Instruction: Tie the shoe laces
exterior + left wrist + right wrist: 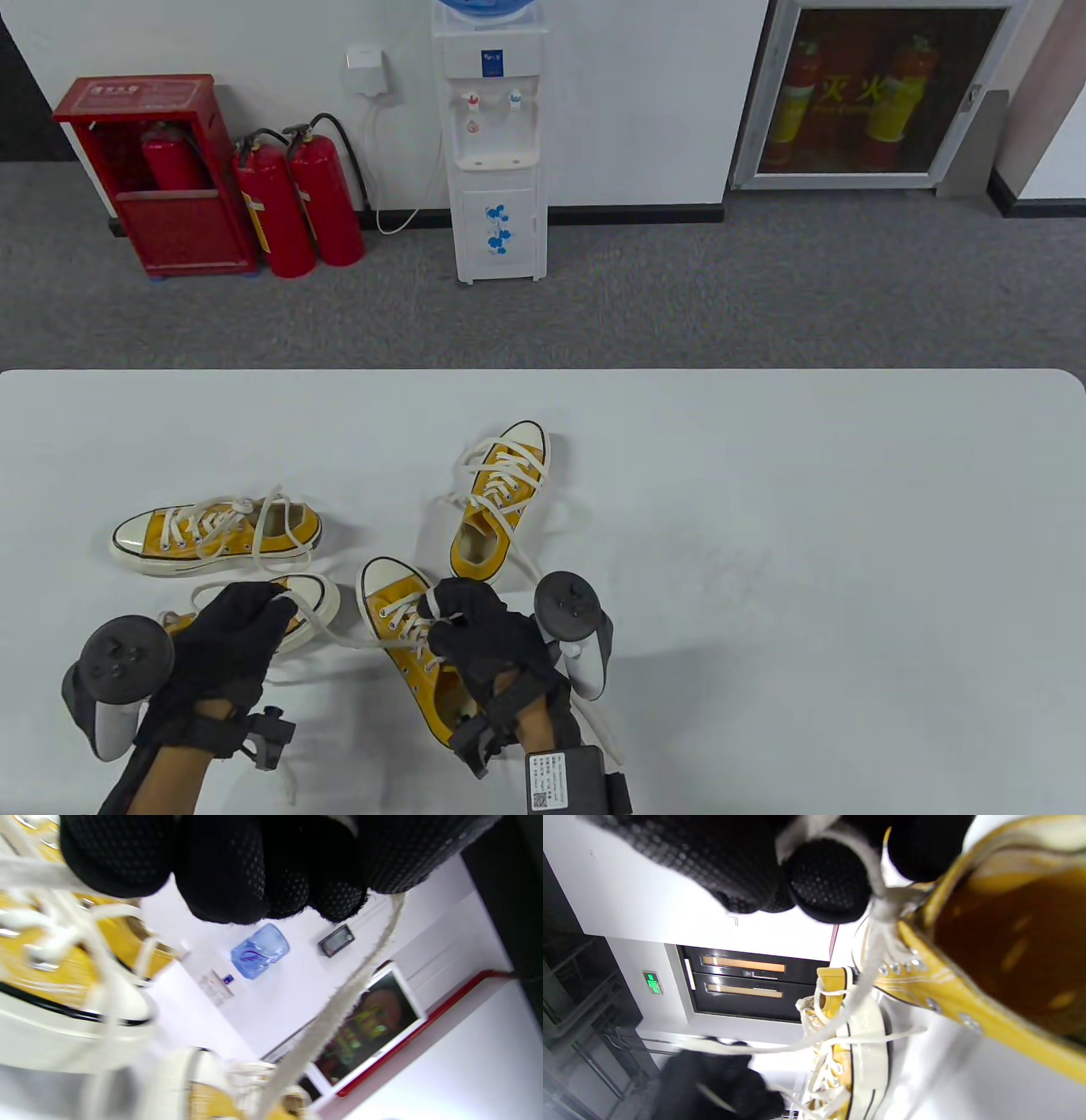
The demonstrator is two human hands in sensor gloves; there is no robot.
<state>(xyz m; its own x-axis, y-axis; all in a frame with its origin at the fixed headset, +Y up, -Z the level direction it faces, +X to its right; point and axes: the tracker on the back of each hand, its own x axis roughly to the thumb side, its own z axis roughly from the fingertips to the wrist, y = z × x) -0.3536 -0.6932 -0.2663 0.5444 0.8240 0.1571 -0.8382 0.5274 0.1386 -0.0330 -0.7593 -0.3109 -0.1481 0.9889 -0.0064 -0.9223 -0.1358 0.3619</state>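
Observation:
Several yellow sneakers with white laces lie on the white table (806, 526). The front centre sneaker (399, 658) points away from me. My right hand (443, 608) pinches one of its lace ends above the tongue; in the right wrist view the lace (871, 955) wraps around a fingertip (829, 878) beside the shoe's opening (1001, 976). My left hand (284, 607) grips the other lace end (356, 638), stretched taut to the left. In the left wrist view that lace (339, 1001) hangs down from my curled fingers (220, 870).
A sneaker (216, 531) with its laces looped lies on its side at the left. Another sneaker (310, 594) sits partly under my left hand. An untied one (501, 501) lies behind, its lace trailing toward my right hand. Fire extinguishers and a water dispenser stand beyond the table.

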